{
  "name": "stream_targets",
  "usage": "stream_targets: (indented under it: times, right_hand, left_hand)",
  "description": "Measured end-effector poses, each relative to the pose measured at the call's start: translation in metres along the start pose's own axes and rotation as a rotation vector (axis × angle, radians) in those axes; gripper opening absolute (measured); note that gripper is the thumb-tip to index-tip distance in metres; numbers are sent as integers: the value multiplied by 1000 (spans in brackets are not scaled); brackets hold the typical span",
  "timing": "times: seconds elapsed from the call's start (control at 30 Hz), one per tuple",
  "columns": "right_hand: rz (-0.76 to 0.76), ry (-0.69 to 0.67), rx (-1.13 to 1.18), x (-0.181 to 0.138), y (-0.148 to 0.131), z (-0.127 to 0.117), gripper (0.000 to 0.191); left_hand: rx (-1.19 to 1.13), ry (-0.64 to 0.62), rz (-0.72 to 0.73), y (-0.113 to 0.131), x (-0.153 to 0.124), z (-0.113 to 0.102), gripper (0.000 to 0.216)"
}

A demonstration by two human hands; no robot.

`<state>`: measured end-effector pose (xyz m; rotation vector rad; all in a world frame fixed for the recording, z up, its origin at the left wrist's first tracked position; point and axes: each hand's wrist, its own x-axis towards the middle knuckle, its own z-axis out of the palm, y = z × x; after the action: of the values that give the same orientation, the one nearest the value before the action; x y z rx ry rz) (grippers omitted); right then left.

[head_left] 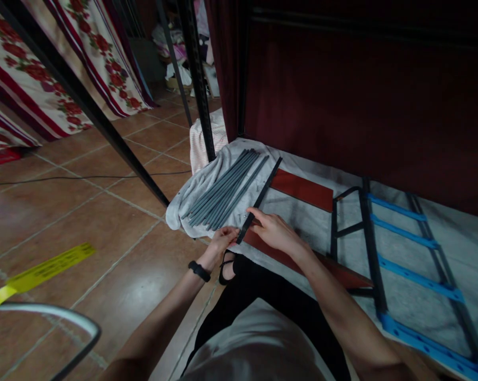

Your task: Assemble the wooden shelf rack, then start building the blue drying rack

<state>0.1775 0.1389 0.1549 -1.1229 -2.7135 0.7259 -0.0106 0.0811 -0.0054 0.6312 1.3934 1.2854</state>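
A slim black bar (pixel 265 189) slants across a light grey cloth, its near end between my two hands. My right hand (pixel 273 228) grips the bar from the right, with the thumb on top near its lower part. At the near tip of the bar, my left hand (pixel 224 238) has its fingers pinched together; whatever they hold is too small to make out. Just left of the bar lies a bundle of grey rods (pixel 225 190), with a few small screw-like pieces near them. One reddish-brown board (pixel 302 190) lies right of the bar, and another (pixel 290 255) extends under my right forearm.
A black frame with blue slats (pixel 407 233) lies on the cloth (pixel 350 233) at the right. Black metal posts (pixel 99 121) rise at the left, beside a floral curtain (pixel 80 58). A cable (pixel 83 178) crosses the tiled floor. A grey curved tube (pixel 75 320) with a yellow tag is nearby.
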Motion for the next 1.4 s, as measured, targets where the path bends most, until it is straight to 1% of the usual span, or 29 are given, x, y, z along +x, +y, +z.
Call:
stream_targets:
  times: [0.17, 0.3, 0.47, 0.53, 0.67, 0.8, 0.9, 1.03, 1.23, 1.4]
  right_hand:
    - [8, -17, 4, 0, 0, -1, 57]
    - [11, -11, 9, 1, 0, -2, 57]
    - [21, -22, 9, 2, 0, 0, 59]
    - [20, -16, 10, 1, -1, 0, 59]
    - [23, -7, 6, 0, -2, 0, 59]
    - [31, -14, -1, 0, -2, 0, 60]
    - [38, -6, -3, 0, -2, 1, 60]
    - [51, -15, -1, 1, -2, 2, 58]
    - [48, -5, 2, 1, -2, 4, 58]
    - [32, -3, 12, 0, -2, 3, 58]
  left_hand:
    - [7, -9, 2, 0, 0, 0, 17]
    - [-8, -17, -16, 0, -1, -3, 21]
    - [11, -5, 2, -3, 2, -2, 16]
    - [11, -12, 13, -3, 4, -1, 17]
    - [12, -21, 3, -4, 5, -1, 28]
    - [49, -8, 7, -7, 7, 0, 26]
    - [52, -12, 23, -7, 6, 1, 18]
    - [57, -6, 6, -3, 4, -2, 25]
    - [73, -8, 2, -5, 4, 0, 21]
    - [63, -2, -21, -4, 3, 1, 23]
